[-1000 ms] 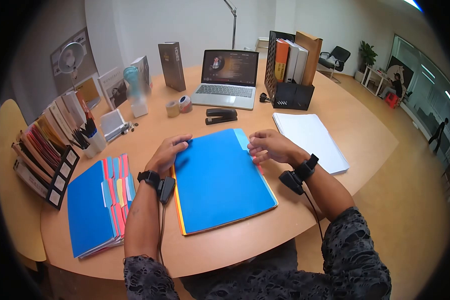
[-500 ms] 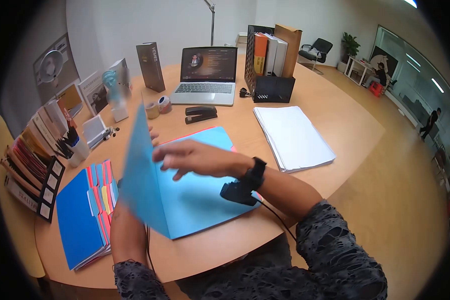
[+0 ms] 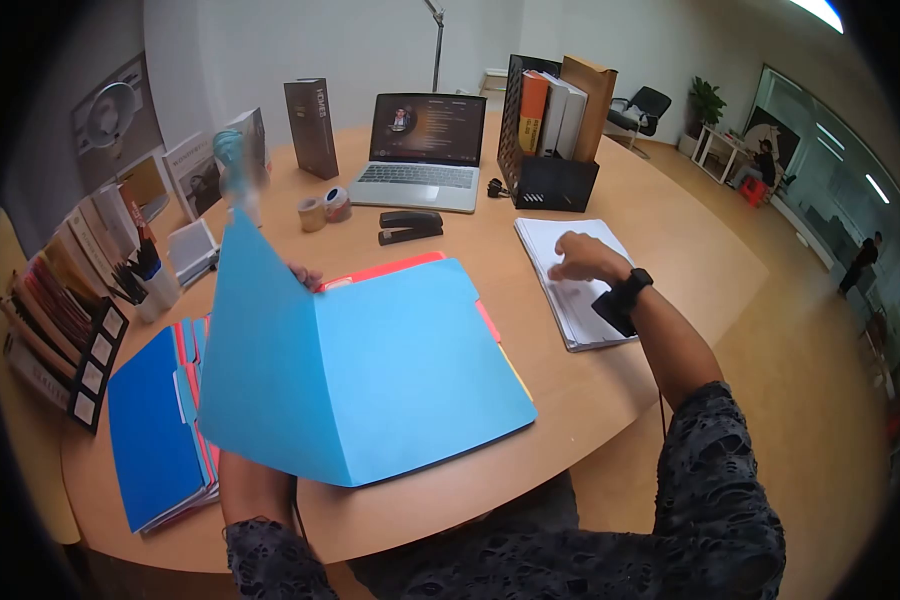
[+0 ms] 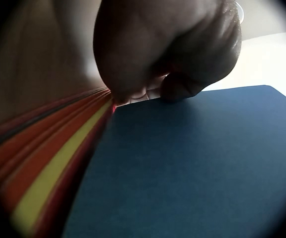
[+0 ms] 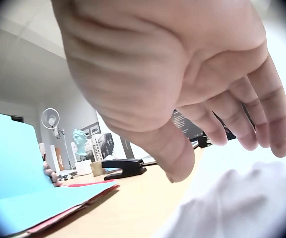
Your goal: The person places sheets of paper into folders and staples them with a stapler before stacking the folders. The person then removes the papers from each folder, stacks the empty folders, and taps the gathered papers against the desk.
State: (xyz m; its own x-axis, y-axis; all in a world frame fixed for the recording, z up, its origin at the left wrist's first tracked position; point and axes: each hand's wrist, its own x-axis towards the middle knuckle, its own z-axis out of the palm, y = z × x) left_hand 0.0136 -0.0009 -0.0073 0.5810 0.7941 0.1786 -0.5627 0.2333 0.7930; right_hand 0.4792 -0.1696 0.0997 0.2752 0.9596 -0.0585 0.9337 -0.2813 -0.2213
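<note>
Since a moment ago, our right hand (image 3: 588, 258) has swung from above the light-blue folder (image 3: 420, 365) on the desk (image 3: 590, 410) to over the paper stack (image 3: 576, 308) at the folder's right, relaxed, grasping nothing. Our left hand (image 3: 306, 277), at the folder's top edge, pinches its raised cover (image 3: 260, 350). Beyond the folder we see the stapler (image 3: 410, 228), then the laptop (image 3: 415, 177); left of it, a tabbed folder pile (image 3: 155, 430).
</note>
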